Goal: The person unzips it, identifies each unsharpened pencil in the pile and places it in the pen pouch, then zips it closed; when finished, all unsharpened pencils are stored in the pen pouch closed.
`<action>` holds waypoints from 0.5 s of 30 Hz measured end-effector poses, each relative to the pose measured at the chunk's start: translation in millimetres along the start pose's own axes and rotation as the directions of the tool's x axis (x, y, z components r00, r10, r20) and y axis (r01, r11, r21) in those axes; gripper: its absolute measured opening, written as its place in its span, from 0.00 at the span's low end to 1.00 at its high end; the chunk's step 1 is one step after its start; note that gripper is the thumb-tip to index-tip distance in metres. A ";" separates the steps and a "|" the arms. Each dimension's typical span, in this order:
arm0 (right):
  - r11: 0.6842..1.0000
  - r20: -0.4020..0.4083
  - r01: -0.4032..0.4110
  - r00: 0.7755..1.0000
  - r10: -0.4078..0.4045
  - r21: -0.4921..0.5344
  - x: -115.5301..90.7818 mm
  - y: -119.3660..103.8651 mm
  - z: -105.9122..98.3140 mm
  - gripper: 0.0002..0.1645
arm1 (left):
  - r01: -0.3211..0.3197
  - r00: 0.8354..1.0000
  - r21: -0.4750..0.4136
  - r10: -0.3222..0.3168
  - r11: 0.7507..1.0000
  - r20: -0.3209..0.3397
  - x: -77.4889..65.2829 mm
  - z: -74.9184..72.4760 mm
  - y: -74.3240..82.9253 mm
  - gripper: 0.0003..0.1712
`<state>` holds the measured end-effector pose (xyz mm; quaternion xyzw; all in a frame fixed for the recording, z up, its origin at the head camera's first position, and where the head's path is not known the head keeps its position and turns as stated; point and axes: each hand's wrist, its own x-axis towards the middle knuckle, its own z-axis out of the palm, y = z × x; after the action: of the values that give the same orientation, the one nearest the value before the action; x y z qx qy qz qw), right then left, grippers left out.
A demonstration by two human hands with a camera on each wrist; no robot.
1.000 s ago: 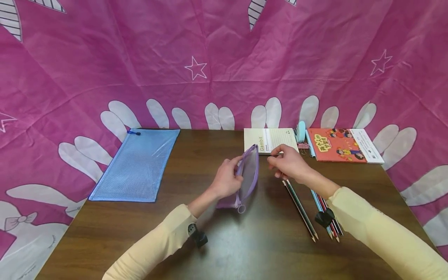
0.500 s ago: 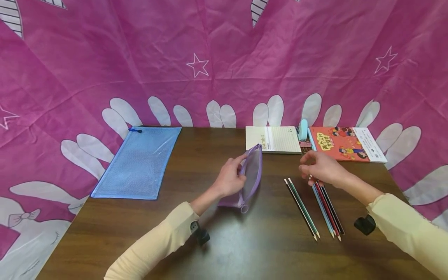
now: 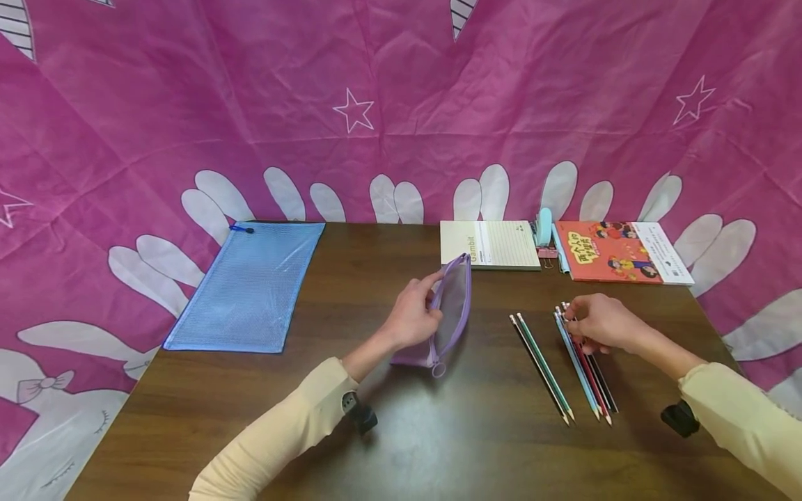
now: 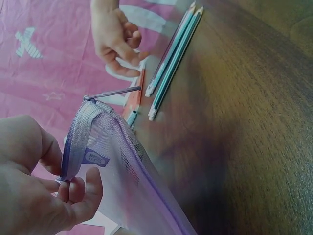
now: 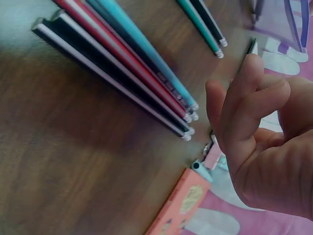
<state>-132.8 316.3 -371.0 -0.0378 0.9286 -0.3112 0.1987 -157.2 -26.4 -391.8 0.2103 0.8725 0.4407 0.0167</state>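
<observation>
In the head view my left hand (image 3: 410, 316) pinches one rim of a purple mesh zip pouch (image 3: 451, 313), whose mouth gapes. The left wrist view shows thumb and fingers on the zipper edge (image 4: 73, 142) and a small label inside. My right hand (image 3: 604, 323) is over the eraser ends of a bunch of pencils (image 3: 584, 372), blue, red and black. Seen from the right wrist, its fingers (image 5: 244, 107) are loosely bent, holding nothing, a little apart from those pencils. Between pouch and bunch lie two more pencils (image 3: 541, 369), one green and one black.
A blue mesh zip folder (image 3: 244, 292) lies at the left. Along the back are a cream notebook (image 3: 501, 243), a light-blue stapler (image 3: 544, 226), a pink item with a binder clip (image 3: 547, 254) and an orange book (image 3: 610, 250). A pink curtain (image 3: 401, 104) hangs behind the table.
My right hand has moved right from beside the pouch, then down to the pencil bunch. My left hand keeps holding the pouch. The view has tipped slightly.
</observation>
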 end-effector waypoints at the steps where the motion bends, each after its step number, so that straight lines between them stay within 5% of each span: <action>1: 1.000 -0.003 -0.004 1.000 0.004 -0.004 -0.6 1.7 0.4 0.13 | 0.000 1.000 -0.001 0.000 1.000 0.001 0.2 -0.1 0.2 0.42; 15: 0.999 -0.079 -0.021 0.997 0.018 -0.046 -4.4 20.8 10.3 0.12 | 0.008 1.000 0.005 -0.009 1.000 0.004 -0.9 0.6 2.3 0.43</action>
<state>-123.6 328.0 -389.2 -0.0210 0.9430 -0.2887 0.1640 -155.4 -25.1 -390.5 0.2076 0.8746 0.4378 0.0199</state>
